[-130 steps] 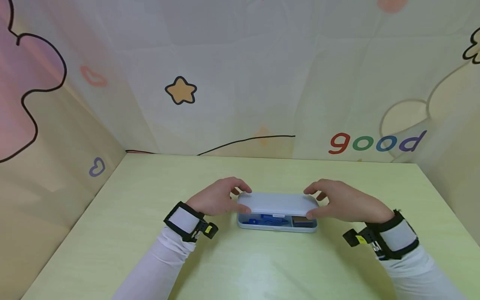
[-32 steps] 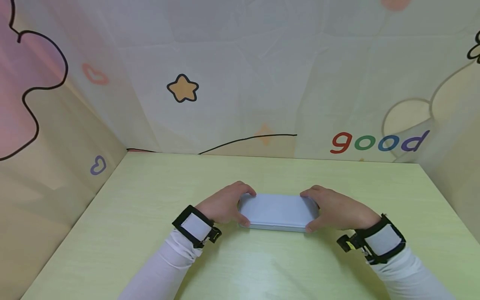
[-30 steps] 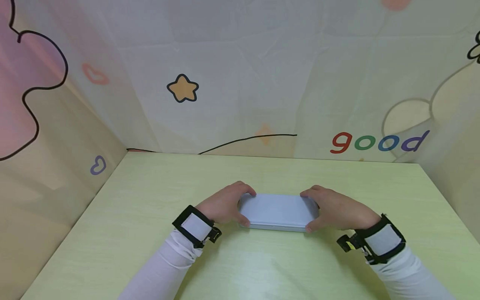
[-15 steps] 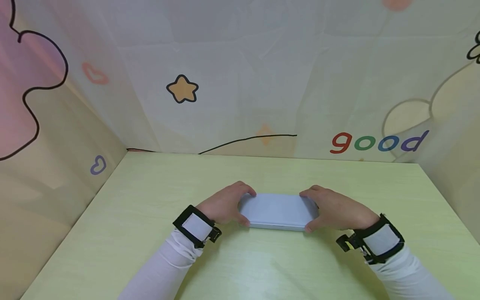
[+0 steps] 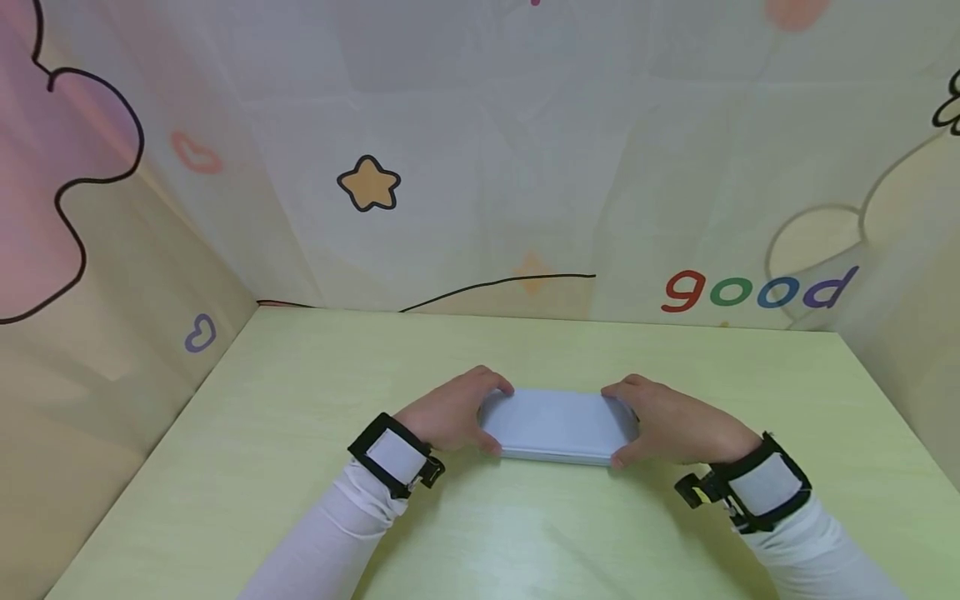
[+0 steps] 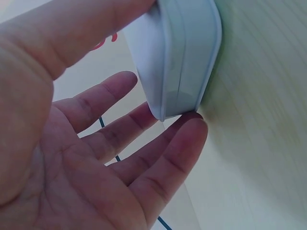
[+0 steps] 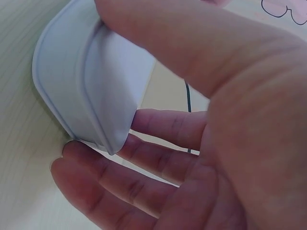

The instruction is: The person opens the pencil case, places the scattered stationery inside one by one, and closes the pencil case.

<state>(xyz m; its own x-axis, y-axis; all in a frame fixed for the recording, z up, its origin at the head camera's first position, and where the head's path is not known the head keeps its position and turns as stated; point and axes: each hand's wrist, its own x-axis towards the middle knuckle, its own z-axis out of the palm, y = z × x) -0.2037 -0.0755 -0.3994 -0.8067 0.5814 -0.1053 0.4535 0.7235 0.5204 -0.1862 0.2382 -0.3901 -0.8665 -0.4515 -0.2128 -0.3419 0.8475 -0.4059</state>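
A pale blue-white pencil case [image 5: 558, 425] lies flat on the table with its lid down. Its contents are hidden inside. My left hand [image 5: 453, 410] holds its left end, the thumb at the front edge and fingers at the back. At the opposite end my right hand [image 5: 667, 421] grips the case in the same way. In the left wrist view, the rounded end of the pencil case [image 6: 184, 57] shows a seam, with fingertips along its far side. The right wrist view has the thumb over the near edge of the pencil case [image 7: 62, 76] and fingertips at its far corner.
The light yellow-green table [image 5: 360, 358] extends around the case on every side. Behind it hangs a printed cloth backdrop [image 5: 480, 183] with a star and the word "good". Cloth also closes off the left and right sides.
Some seconds ago the lid stood partly raised, with blue items and a brown block visible inside; it is now down. Over the last second the hands and case have stayed nearly still.
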